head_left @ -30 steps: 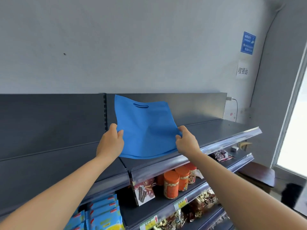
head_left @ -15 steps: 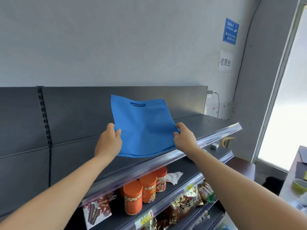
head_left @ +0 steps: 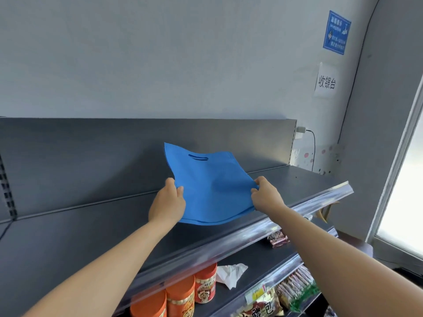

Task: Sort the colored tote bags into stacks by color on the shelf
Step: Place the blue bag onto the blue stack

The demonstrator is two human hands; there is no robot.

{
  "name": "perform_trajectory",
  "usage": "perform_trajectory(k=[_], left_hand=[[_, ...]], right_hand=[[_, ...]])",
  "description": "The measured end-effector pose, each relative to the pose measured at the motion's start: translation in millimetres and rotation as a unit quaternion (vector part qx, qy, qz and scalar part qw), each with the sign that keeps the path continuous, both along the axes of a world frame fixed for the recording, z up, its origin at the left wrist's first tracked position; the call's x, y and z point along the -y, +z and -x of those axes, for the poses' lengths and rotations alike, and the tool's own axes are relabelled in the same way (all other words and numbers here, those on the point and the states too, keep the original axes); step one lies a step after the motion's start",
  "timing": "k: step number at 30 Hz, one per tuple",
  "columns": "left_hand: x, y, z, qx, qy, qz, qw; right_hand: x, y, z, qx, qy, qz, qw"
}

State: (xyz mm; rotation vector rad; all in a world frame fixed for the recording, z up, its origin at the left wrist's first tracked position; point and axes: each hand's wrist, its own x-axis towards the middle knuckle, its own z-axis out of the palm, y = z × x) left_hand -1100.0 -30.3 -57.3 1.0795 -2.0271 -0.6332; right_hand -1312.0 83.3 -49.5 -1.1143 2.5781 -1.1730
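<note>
Pinches blue tote bag [head_left: 212,191] at both sides: left hand [head_left: 167,204] clamped on left edge, right hand [head_left: 266,195] clamped on right edge, thumbs on top. Holds it spread over top shelf [head_left: 297,179], far end with handle cutout [head_left: 198,157] raised toward back panel [head_left: 91,156], near edge sagging low; cannot tell whether touching shelf. Looks light, thin, floppy, not fragile. Probably folds if held at one point, so best taken at two opposite edges. Shows layered near edge, maybe more than one bag. Only likely snag: price rail [head_left: 251,234] along shelf front, just below bag. Lower down, well apart: orange jars [head_left: 204,282], crumpled white paper [head_left: 231,271], snack packs [head_left: 295,284].
</note>
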Motion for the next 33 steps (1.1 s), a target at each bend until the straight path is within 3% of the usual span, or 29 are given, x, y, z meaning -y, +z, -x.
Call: perform_trajectory(k=[11, 22, 28, 33], left_hand=[[19, -27, 92, 0.047, -0.016, -0.095, 0.994], [10, -39, 152, 0.166, 0.072, -0.15, 0.972], [-4, -43, 170, 0.21, 0.075, -0.189, 0.956], [-13, -37, 172, 0.197, 0.063, -0.242, 0.948]], right_hand=[[28, -21, 104, 0.026, 0.005, -0.058, 0.998], [40, -36, 189, 0.064, 0.088, -0.128, 0.986], [31, -47, 230, 0.057, 0.113, -0.162, 0.979], [28, -46, 241, 0.013, 0.125, -0.213, 0.969]])
